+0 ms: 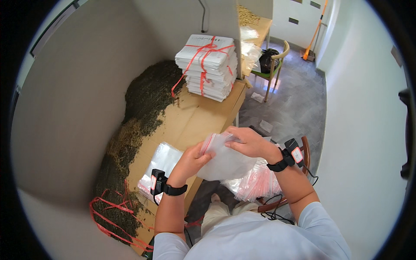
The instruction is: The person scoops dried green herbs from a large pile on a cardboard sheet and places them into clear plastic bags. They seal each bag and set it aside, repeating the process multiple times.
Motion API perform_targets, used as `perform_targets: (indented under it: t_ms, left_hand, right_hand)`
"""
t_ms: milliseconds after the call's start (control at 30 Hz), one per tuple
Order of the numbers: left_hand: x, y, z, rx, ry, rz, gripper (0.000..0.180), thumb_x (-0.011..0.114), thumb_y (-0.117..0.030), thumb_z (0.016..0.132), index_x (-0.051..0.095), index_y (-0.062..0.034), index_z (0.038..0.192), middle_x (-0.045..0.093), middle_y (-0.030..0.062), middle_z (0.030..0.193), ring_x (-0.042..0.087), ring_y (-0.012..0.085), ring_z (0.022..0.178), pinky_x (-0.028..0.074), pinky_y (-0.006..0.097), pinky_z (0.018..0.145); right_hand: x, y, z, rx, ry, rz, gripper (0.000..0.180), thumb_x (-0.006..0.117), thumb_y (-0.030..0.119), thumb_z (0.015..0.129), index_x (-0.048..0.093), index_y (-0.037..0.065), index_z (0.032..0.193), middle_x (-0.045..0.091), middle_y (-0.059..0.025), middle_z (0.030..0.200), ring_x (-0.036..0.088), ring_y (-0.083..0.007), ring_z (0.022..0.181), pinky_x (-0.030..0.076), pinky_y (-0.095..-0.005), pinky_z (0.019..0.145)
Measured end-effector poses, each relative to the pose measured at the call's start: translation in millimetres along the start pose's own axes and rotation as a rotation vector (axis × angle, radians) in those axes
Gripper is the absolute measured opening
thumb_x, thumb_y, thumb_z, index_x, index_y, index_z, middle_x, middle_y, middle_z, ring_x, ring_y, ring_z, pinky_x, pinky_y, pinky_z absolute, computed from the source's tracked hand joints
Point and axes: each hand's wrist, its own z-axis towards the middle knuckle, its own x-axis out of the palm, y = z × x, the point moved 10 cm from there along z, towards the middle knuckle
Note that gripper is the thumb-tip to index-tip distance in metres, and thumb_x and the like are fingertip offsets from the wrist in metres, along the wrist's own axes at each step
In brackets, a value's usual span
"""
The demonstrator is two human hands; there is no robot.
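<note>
Between my hands hangs a clear zip-lock bag (pixel 227 162) with a red line along its top edge. My left hand (pixel 193 159) pinches the bag's left corner, thumb on the front. At the other end of the top edge my right hand (pixel 247 142) grips the bag with bent fingers. A stack of flat clear bags (pixel 162 164) lies on the table just left of my left hand. Below my right hand, a heap of red-edged clear bags (pixel 260 184) rests on a wooden chair. Whether the held bag's mouth is parted I cannot tell.
Dark dried plant matter (pixel 149 91) is piled along the partition on the brown table (pixel 195 115). A tall bundle of white paper (pixel 208 65), tied with red ribbon, stands at the far end. Loose red ribbon (pixel 108 212) lies near left. Another chair (pixel 275 71) stands beyond.
</note>
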Motion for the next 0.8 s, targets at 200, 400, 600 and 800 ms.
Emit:
perform_targets:
  t_ms: [200,400,600,800]
  left_hand:
    - [2.2,49.1,-36.8,-0.139,0.098,-0.133,0.038,0.07,-0.018,0.082,0.059,-0.0012,0.114,0.063,0.0017,0.098,0.055,0.0093,0.091,0.045,0.026,0.081]
    - [7.6,81.3,-76.2,-0.257,0.111,-0.265,0.023,0.07,-0.017,0.081,0.066,-0.0035,0.099,0.063,-0.0011,0.083,0.056,0.0083,0.077,0.046,0.026,0.069]
    - [-45.7,73.1,-113.8,0.0,-0.25,0.24,0.015,0.063,-0.017,0.082,0.065,-0.0022,0.085,0.059,0.0179,0.072,0.056,0.0311,0.063,0.045,0.034,0.059]
    - [-127.5,123.6,-173.0,-0.189,-0.587,-0.128,0.013,0.063,-0.012,0.086,0.067,-0.0013,0.092,0.066,0.0055,0.072,0.06,0.0149,0.066,0.047,0.029,0.06]
  right_hand:
    - [56.7,6.2,10.3,-0.073,0.238,-0.059,0.027,0.048,0.01,0.081,0.049,0.0,0.106,0.057,-0.0208,0.086,0.056,-0.039,0.081,0.044,-0.0445,0.071]
    - [122.3,33.5,8.2,-0.187,0.4,-0.285,0.035,0.048,0.001,0.071,0.05,0.001,0.106,0.06,-0.0177,0.086,0.059,-0.0364,0.08,0.047,-0.0424,0.068]
    - [132.1,15.7,19.6,-0.036,0.424,-0.231,0.03,0.064,0.014,0.071,0.06,0.009,0.101,0.062,-0.0154,0.078,0.062,-0.0309,0.077,0.049,-0.0389,0.065]
    - [125.7,-42.0,45.9,0.054,0.377,-0.03,0.019,0.07,0.018,0.073,0.066,0.004,0.086,0.063,-0.0101,0.079,0.062,-0.0224,0.075,0.048,-0.0311,0.067]
